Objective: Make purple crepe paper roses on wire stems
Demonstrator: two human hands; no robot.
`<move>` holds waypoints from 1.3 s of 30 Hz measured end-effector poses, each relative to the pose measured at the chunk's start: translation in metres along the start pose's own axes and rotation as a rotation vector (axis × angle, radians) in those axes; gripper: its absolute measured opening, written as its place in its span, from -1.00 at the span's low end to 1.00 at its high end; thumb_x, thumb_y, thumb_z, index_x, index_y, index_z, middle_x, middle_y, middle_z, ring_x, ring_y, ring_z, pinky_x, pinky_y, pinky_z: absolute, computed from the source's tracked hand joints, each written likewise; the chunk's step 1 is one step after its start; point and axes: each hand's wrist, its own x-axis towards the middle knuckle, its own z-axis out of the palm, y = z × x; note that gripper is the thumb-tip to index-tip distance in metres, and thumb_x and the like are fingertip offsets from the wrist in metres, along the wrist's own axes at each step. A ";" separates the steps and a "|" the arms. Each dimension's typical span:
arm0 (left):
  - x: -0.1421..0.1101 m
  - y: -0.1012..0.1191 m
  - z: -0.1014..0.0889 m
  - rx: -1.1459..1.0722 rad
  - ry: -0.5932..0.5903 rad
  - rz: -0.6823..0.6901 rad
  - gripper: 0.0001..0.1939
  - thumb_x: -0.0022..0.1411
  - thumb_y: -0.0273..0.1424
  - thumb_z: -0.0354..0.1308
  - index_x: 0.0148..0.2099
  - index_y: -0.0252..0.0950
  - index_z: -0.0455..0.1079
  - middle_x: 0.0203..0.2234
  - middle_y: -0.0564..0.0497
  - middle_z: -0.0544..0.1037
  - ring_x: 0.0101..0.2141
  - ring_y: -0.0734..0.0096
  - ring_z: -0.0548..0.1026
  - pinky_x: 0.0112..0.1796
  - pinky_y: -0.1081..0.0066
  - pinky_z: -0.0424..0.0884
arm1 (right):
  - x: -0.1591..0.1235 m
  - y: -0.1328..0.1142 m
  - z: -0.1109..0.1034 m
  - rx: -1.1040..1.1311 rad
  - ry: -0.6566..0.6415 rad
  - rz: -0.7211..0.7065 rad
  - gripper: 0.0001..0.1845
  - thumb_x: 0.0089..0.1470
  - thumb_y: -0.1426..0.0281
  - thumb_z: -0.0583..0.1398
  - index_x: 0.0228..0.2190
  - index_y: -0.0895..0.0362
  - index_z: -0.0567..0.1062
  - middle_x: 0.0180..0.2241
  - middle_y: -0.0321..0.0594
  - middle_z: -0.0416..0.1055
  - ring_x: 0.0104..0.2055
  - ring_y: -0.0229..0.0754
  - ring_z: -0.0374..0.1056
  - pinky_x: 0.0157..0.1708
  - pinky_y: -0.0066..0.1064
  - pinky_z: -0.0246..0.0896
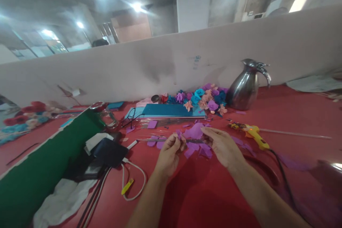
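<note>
Petal: one, purple, thin, broad and rounded in outline, matt, paper-like; lighter in tone than the scraps beneath. Bud: one, purple, small, gathered and folded; finer detail too small to tell.

Right hand: fingertips pinched on the right edge of the petal, which extends leftward from them, toward the other hand. Left hand: fingers curled, thumb and fingertips closed around the bud, its top showing above them. Petal and bud sit side by side between the two hands, petal to the right, bud to the left, over the red table; whether they touch cannot be told.

Scraps: several, purple, flat, some angular, lying on the table below and between the hands; further ones to the left and right.

Glue gun: one, yellow, orange light on its body, dark cord; lying right of the right hand.

Flowers: a heap, purple, blue and peach, far side, beyond the petal. Sheets: blue, stacked, left of the heap. Jug: metal, upright, right of the heap.
</note>
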 end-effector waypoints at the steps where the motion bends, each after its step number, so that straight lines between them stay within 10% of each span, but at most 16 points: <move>1: 0.000 -0.002 0.001 -0.015 -0.009 -0.016 -0.76 0.07 -0.25 0.31 -0.39 -0.32 0.39 -0.46 0.08 0.36 -0.52 0.61 0.21 -0.38 0.47 0.21 | -0.002 0.000 0.003 0.026 -0.008 0.015 -0.70 -0.28 0.18 0.40 -0.55 0.16 0.59 -0.56 -0.24 0.47 -0.49 -0.25 0.34 -0.47 -0.44 0.22; 39: 0.005 -0.018 0.003 0.031 0.097 -0.010 -0.81 -0.11 -0.38 0.41 -0.39 -0.31 0.53 -0.52 0.10 0.42 -0.46 0.60 0.32 -0.35 0.58 0.27 | -0.019 0.006 0.020 0.165 -0.065 0.050 -0.76 -0.29 0.24 0.41 -0.51 0.11 0.65 -0.57 -0.27 0.49 -0.51 -0.33 0.28 -0.45 -0.45 0.18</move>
